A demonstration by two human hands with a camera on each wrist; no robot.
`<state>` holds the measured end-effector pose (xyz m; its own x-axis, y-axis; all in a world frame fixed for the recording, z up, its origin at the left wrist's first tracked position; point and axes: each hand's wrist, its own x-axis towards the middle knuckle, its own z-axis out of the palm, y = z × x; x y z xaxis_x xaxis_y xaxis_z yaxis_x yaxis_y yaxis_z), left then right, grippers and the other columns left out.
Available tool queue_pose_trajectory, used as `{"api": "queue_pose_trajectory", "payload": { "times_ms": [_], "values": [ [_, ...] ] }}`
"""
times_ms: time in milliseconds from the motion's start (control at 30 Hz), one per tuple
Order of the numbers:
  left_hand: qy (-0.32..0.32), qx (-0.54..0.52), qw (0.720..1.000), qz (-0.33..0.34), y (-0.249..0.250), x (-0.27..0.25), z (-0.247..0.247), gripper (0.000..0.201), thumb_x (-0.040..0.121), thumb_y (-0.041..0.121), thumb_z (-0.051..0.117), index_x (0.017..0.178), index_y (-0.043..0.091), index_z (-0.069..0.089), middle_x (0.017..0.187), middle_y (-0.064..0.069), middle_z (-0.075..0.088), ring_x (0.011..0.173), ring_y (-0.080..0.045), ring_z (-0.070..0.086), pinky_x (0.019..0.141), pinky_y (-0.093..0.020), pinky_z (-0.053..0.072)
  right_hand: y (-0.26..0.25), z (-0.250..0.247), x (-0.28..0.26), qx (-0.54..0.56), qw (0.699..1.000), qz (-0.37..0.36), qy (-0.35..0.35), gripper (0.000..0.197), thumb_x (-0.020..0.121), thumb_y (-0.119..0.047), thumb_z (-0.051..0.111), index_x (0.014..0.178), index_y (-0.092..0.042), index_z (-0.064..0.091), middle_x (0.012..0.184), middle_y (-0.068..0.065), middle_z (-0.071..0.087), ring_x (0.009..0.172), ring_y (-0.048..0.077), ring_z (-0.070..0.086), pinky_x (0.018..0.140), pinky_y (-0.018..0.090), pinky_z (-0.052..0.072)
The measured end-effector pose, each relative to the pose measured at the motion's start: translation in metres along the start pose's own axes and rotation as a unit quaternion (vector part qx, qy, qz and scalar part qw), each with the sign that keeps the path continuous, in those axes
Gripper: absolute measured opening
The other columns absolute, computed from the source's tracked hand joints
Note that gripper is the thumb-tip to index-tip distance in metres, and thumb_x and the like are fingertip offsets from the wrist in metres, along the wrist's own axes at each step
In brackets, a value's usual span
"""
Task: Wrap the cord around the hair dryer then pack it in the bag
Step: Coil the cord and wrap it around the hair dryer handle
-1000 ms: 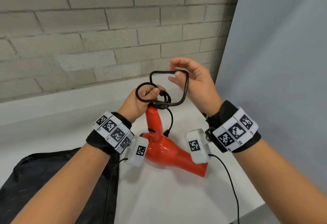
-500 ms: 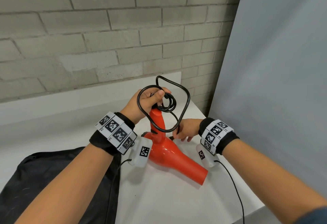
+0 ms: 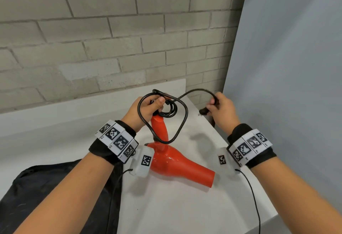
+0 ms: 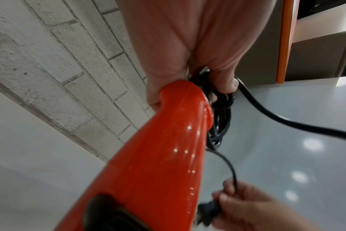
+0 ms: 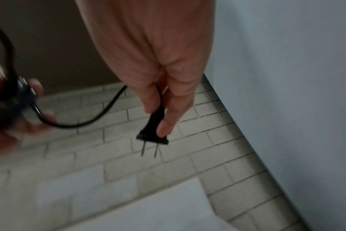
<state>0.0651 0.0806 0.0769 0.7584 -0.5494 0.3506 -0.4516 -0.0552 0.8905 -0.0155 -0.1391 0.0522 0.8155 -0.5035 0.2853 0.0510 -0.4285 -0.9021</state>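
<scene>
Brick wall (image 3: 111, 30), white table (image 3: 175, 206), black bag (image 3: 55, 187)

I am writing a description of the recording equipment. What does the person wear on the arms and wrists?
Both forearms are bare, with no sleeves. Each wrist has a black band carrying a strip of white tiles printed with black square codes; the right band is the same. A white box with one code hangs under each wrist, and a thin black cable runs from it.
</scene>
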Motion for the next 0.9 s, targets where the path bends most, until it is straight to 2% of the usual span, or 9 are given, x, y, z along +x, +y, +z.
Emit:
{"api": "queue_pose_trajectory", "payload": {
  "times_ms": [33, 133, 233, 333, 500, 600, 667, 800, 900],
  "values": [
    [0.004, 0.004, 1.000, 0.003, 0.000, -0.001, 0.001, 0.056, 0.073, 0.054, 0.051, 0.085, 0.000, 0.064, 0.050, 0.012, 0.054, 0.054, 0.000, 0.048, 0.060, -0.013, 0.038, -0.007, 0.001, -0.004, 0.065, 0.998, -0.013, 0.022, 0.036, 0.087, 0.008, 0.047, 0.067, -0.020, 0.037, 0.073, 0.000, 0.048, 0.074, 0.017, 0.056, 0.056, 0.010, 0.053],
    [-0.002, -0.008, 1.000, 0.007, 0.005, -0.002, 0.002, 0.016, 0.088, 0.031, 0.052, 0.084, 0.026, 0.067, 0.058, 0.007, 0.050, 0.055, 0.000, 0.047, 0.060, -0.011, 0.039, -0.031, 0.006, -0.018, 0.250, 0.966, -0.036, 0.060, 0.033, 0.088, 0.011, 0.044, 0.073, -0.018, 0.038, 0.078, 0.002, 0.050, 0.072, 0.010, 0.061, 0.060, 0.014, 0.055],
    [-0.004, -0.010, 1.000, 0.010, 0.007, -0.003, 0.003, 0.019, 0.091, 0.020, 0.047, 0.094, 0.028, 0.064, 0.064, -0.002, 0.049, 0.057, 0.000, 0.048, 0.061, -0.011, 0.040, -0.046, 0.011, -0.032, 0.351, 0.935, -0.044, -0.014, 0.033, 0.088, 0.016, 0.039, 0.075, -0.014, 0.037, 0.082, 0.006, 0.052, 0.067, 0.007, 0.067, 0.061, 0.019, 0.057],
    [0.009, -0.043, 0.999, 0.001, 0.011, -0.004, 0.006, 0.019, 0.090, 0.015, 0.047, 0.099, 0.020, 0.064, 0.067, -0.004, 0.049, 0.055, 0.001, 0.047, 0.058, -0.009, 0.039, -0.053, 0.022, -0.042, 0.333, 0.940, -0.047, -0.063, 0.034, 0.085, 0.020, 0.042, 0.073, -0.012, 0.038, 0.080, 0.006, 0.053, 0.067, 0.006, 0.063, 0.062, 0.020, 0.058],
    [0.023, -0.053, 0.998, -0.006, 0.012, -0.004, 0.007, 0.021, 0.090, 0.011, 0.047, 0.106, 0.013, 0.061, 0.085, 0.006, 0.062, 0.067, 0.008, 0.056, 0.067, -0.007, 0.044, -0.053, 0.037, -0.046, 0.282, 0.957, -0.059, -0.031, 0.035, 0.078, 0.018, 0.055, 0.070, -0.013, 0.042, 0.077, 0.003, 0.057, 0.066, 0.002, 0.062, 0.064, 0.022, 0.058],
    [0.029, -0.074, 0.997, -0.021, 0.010, -0.004, 0.006, 0.019, 0.088, 0.013, 0.050, 0.102, 0.015, 0.064, 0.082, 0.011, 0.066, 0.071, 0.006, 0.060, 0.074, -0.013, 0.046, -0.052, 0.042, -0.049, 0.266, 0.962, -0.061, -0.010, 0.035, 0.075, 0.015, 0.061, 0.069, -0.014, 0.044, 0.074, 0.001, 0.059, 0.066, 0.008, 0.064, 0.069, 0.028, 0.058],
    [0.030, -0.080, 0.996, -0.022, 0.009, -0.004, 0.006, 0.014, 0.087, 0.018, 0.053, 0.093, 0.020, 0.065, 0.069, 0.013, 0.069, 0.069, 0.003, 0.061, 0.076, -0.017, 0.048, -0.053, 0.047, -0.053, 0.245, 0.967, -0.069, 0.024, 0.036, 0.074, 0.011, 0.065, 0.066, -0.017, 0.044, 0.071, 0.000, 0.060, 0.067, 0.013, 0.064, 0.067, 0.023, 0.056],
    [0.040, -0.065, 0.997, -0.016, 0.010, -0.003, 0.009, 0.014, 0.088, 0.019, 0.051, 0.093, 0.017, 0.065, 0.063, 0.016, 0.068, 0.065, 0.006, 0.059, 0.066, -0.008, 0.044, -0.055, 0.056, -0.059, 0.163, 0.977, -0.111, 0.078, 0.038, 0.075, 0.003, 0.067, 0.060, -0.021, 0.041, 0.068, 0.002, 0.057, 0.060, -0.001, 0.058, 0.057, 0.008, 0.045],
    [0.055, -0.057, 0.997, -0.009, 0.012, -0.004, 0.009, 0.017, 0.088, 0.017, 0.051, 0.096, 0.014, 0.065, 0.082, 0.007, 0.067, 0.074, 0.007, 0.061, 0.072, -0.008, 0.046, -0.056, 0.061, -0.060, 0.096, 0.985, -0.123, 0.075, 0.041, 0.076, -0.003, 0.066, 0.057, -0.024, 0.038, 0.064, 0.007, 0.055, 0.060, 0.014, 0.056, 0.053, 0.016, 0.044]
  ]
}}
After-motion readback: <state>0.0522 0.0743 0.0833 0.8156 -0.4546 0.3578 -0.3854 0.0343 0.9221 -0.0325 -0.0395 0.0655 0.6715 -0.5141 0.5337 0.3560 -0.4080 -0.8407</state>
